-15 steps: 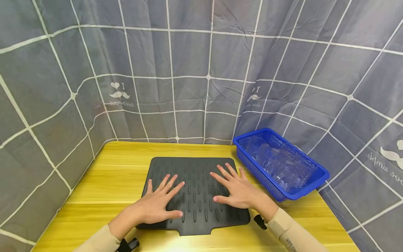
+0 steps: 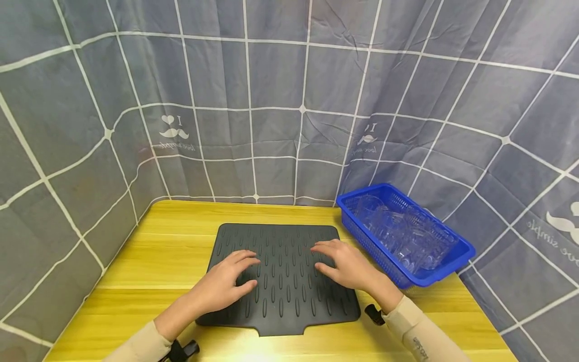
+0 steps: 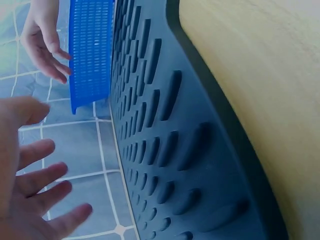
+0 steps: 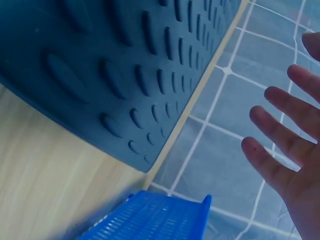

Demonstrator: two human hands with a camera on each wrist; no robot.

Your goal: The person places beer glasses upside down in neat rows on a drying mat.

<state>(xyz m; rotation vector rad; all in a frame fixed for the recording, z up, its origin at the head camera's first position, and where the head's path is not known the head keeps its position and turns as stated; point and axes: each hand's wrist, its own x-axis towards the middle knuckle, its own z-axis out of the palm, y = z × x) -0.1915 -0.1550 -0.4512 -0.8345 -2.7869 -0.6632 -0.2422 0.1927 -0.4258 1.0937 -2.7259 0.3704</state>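
Note:
A dark grey draining mat [image 2: 280, 281] with rows of raised ridges lies on the table, its short tongue toward the near edge. Above its left part hovers my left hand [image 2: 221, 284], fingers loosely bent and holding nothing. My right hand [image 2: 346, 266] is over the mat's right part, likewise relaxed with nothing in it. Both wrist views show a gap between the fingers and the mat; in the left wrist view the fingers [image 3: 42, 182] are spread apart. Nearest to the right hand stands a blue plastic basket [image 2: 366, 239] holding several clear glasses [image 2: 402, 234].
The yellow wood-grain table [image 2: 149, 251] runs back to a grey curtain [image 2: 276, 130] with white grid lines, which encloses the left, back and right sides. The basket sits at an angle at the table's right edge, close to the curtain.
Both hands have gone from widely spread fingers to loosely bent ones, staying over the mat. The basket and mat have not moved on the table.

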